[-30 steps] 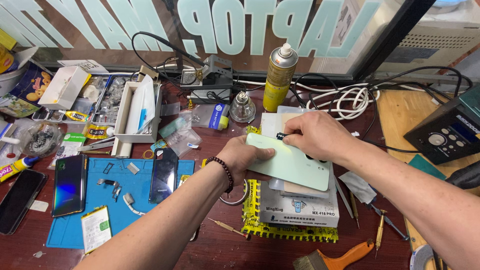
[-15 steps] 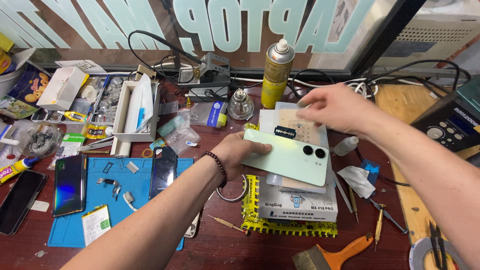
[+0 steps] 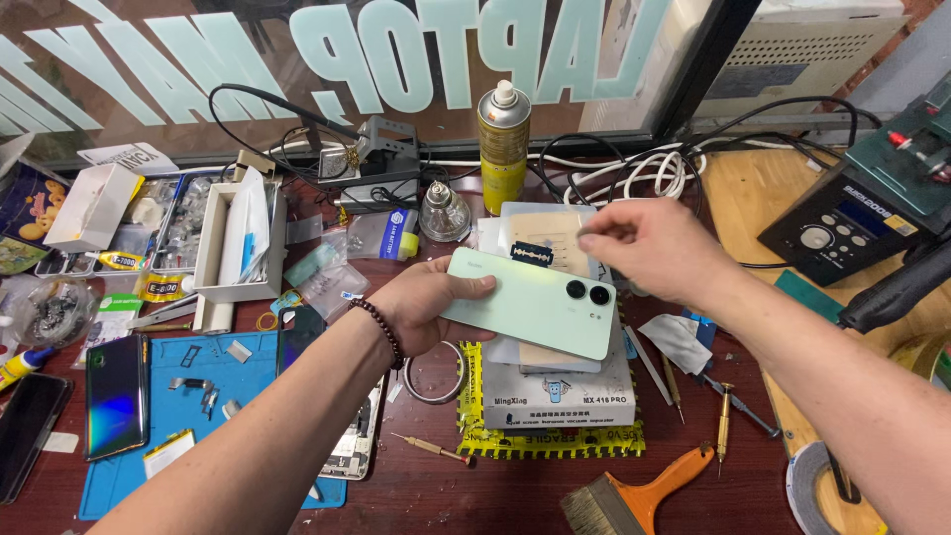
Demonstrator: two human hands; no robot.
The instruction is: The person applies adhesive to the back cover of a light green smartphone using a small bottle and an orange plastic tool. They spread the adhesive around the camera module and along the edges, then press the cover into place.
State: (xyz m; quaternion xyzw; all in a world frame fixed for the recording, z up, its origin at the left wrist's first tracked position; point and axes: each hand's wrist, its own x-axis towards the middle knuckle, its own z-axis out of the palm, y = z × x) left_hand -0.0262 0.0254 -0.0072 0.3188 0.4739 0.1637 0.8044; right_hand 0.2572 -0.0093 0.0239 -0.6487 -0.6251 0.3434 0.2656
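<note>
My left hand [image 3: 421, 305] grips a pale green phone [image 3: 530, 301] by its left end, back side up, with two camera lenses at its right end. The phone hovers above a stack of flat white panels on a grey box [image 3: 560, 391]. My right hand [image 3: 649, 248] hangs just past the phone's far right corner, fingers curled with thumb and forefinger pinched together; I cannot see anything between them. A small razor blade [image 3: 532, 254] lies on the beige sheet behind the phone.
A yellow spray can [image 3: 503, 134] stands at the back by the window. A blue work mat [image 3: 188, 416] with small parts and a dark phone [image 3: 116, 393] sits left. A brush [image 3: 634, 495], screwdrivers [image 3: 723, 426] and a black station [image 3: 842, 223] lie right.
My right hand lifted off the phone's top edge, swung right, then settled back near the phone's far right corner. The left hand raised the phone slightly and keeps its hold.
</note>
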